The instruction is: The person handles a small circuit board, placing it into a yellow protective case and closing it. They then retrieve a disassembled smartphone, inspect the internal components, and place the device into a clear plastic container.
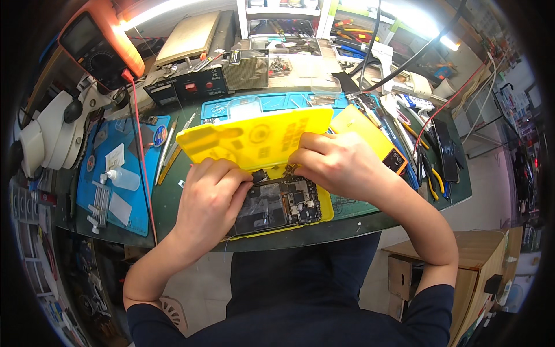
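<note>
In front of me lies an opened phone (266,208) with its circuit board and battery area exposed, set in a yellow tray-like base (326,209). A yellow panel (248,136) with raised shapes stands tilted up behind it. My left hand (208,194) is closed at the phone's upper left edge, fingertips beside a small black part (259,175). Across from it, my right hand (338,165) pinches at small metallic pieces (289,170) by the panel's lower edge. What exactly either hand grips is hidden by the fingers.
An orange-yellow phone (361,136) lies right of the panel, near pliers (430,176) and several tools. On the left are a blue mat (110,156), a squeeze bottle (124,178) and a metal clamp (100,205). An orange multimeter (101,46) with a hanging red lead stands far left.
</note>
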Motion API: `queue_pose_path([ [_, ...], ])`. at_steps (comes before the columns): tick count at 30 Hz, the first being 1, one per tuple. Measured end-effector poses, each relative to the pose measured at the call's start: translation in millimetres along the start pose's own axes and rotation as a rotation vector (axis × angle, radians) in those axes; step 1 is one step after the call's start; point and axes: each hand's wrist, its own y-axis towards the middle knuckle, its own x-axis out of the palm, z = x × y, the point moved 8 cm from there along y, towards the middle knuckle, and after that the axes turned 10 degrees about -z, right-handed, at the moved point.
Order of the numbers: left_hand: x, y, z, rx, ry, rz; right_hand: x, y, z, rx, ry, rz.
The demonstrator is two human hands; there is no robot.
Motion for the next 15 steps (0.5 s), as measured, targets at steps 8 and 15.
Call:
queue_pose_path([
  [8,4,5,3,0.000,-0.005,-0.010,2,4,-5,0.050,0.050,0.019],
  [15,10,13,8,0.027,-0.011,0.004,-4,-3,-2,0.079,0.077,0.077],
])
